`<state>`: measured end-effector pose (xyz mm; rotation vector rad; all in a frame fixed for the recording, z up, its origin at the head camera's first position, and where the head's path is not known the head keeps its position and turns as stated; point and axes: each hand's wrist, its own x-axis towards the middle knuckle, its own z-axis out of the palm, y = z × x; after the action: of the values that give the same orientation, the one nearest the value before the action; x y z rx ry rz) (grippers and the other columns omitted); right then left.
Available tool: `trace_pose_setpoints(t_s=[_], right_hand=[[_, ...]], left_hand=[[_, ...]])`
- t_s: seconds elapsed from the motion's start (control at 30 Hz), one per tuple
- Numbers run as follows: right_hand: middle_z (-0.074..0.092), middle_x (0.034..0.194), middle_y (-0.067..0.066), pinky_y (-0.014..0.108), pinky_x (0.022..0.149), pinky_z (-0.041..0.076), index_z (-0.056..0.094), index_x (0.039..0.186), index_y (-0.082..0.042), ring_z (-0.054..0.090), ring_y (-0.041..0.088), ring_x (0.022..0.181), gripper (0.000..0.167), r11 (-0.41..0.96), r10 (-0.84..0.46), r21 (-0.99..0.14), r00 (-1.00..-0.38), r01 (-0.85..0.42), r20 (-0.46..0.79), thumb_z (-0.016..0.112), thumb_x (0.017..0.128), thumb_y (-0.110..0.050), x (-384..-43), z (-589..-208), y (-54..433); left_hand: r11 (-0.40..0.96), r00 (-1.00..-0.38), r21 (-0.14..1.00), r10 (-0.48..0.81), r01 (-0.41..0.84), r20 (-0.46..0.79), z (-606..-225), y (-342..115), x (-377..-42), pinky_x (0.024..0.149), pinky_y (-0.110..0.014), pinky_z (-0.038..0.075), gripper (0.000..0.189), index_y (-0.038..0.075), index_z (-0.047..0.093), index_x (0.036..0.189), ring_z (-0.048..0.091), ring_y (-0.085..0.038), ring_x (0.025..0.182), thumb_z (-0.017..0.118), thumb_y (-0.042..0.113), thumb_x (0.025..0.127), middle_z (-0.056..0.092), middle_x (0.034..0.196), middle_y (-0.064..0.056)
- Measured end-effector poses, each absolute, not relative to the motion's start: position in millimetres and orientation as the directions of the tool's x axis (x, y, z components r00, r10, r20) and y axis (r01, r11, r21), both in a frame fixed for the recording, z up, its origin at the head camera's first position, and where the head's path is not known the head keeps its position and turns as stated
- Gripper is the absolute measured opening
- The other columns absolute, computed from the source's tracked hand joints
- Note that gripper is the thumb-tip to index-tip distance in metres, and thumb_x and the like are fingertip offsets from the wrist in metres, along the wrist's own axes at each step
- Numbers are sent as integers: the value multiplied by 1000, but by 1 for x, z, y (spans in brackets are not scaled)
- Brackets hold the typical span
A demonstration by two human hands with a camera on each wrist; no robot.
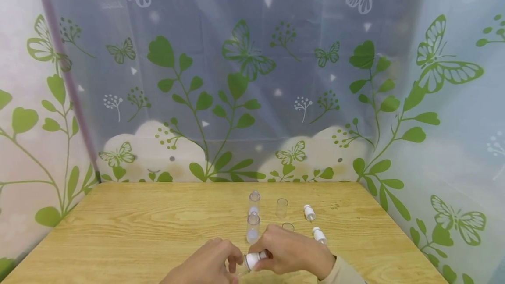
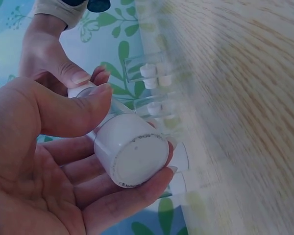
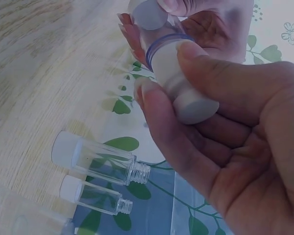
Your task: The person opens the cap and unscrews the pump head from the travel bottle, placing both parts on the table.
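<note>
Both hands hold one small clear bottle (image 2: 130, 152) with a thick white base, tilted above the table. My left hand (image 1: 211, 261) grips its lower body, the thumb on one side and the curled fingers beneath, as the left wrist view shows. At the bottle's other end, my right hand (image 1: 292, 251) pinches a white pump top (image 3: 174, 73) between thumb and forefinger. The pump's collar sits at the bottle's mouth. Two more clear bottles, a rear one (image 1: 254, 203) and a front one (image 1: 253, 228), stand upright just beyond the hands; their threaded necks show in the right wrist view.
Right of the standing bottles are a clear cap (image 1: 282, 208) and a second cap (image 1: 288, 226), partly hidden by the right hand. Two white pump tops, one farther back (image 1: 309, 212) and one nearer (image 1: 319, 235), lie beyond. A patterned curtain (image 1: 252, 100) borders the wooden table (image 1: 138, 227).
</note>
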<state>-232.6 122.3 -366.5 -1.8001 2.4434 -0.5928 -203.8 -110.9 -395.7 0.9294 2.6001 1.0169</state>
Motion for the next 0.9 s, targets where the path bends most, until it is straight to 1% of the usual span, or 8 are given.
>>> trace_pose_setpoints(t_s=[0.3,0.63,0.77,0.87,0.9], right_hand=[[48,56,-3,5,48,24,73,85,-12,20,-15,51,13,246,-926,-322,-320,-914,201,71,96,-18,-233,-367,122],[38,55,-7,3,48,21,67,76,-13,15,-14,52,22,202,-927,-252,-267,-947,263,70,96,-23,-234,-368,121],[38,54,-7,3,49,21,69,78,-13,15,-14,51,18,225,-925,-250,-287,-942,248,71,94,-22,-232,-367,120],[44,55,-7,2,50,25,73,83,-14,17,-14,51,10,272,-918,-251,-329,-929,222,74,92,-20,-231,-366,120],[48,56,-8,1,50,27,74,86,-15,20,-15,51,7,289,-914,-249,-344,-924,215,76,91,-19,-231,-366,119]], left_hand=[[568,-794,673,605,474,49,-397,-113,-203,58,-18,48,21,3,79,97,53,1,61,85,5,77,68,73,13],[576,-793,655,607,489,59,-396,-114,-201,58,-18,48,20,5,79,97,52,2,62,85,5,77,67,75,14],[553,-784,690,620,467,33,-396,-114,-202,57,-19,48,17,8,79,96,53,1,62,83,5,80,66,73,14],[540,-779,705,626,460,29,-396,-115,-203,57,-19,48,16,9,79,96,54,1,62,82,5,81,66,72,14],[540,-779,700,626,467,37,-396,-115,-203,57,-18,48,16,9,79,96,53,2,62,82,5,81,66,72,15]])
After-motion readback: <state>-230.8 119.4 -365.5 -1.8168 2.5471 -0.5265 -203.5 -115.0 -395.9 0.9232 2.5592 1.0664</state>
